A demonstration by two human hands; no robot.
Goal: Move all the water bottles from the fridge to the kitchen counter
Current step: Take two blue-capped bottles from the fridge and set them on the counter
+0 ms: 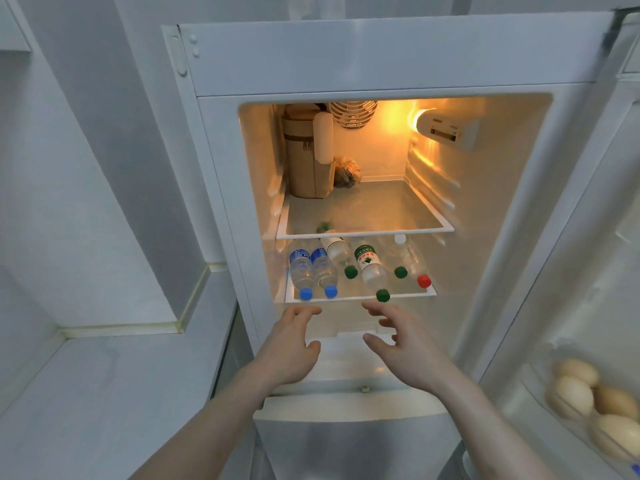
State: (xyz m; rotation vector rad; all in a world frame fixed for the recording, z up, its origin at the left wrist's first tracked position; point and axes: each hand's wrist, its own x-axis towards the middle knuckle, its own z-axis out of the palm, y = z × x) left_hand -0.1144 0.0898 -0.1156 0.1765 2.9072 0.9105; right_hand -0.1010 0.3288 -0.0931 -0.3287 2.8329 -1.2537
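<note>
While the fridge (221, 168) stands open, six water bottles (372, 271) lie on their sides on the lower shelf (360, 296), caps toward the front: two blue, three green, one red. Left hand (294, 344) and right hand (405, 344) hover just below the shelf edge, each grip apart, fingers spread, holding nothing. Eggs (588, 400) sit in the door rack at right.
</note>
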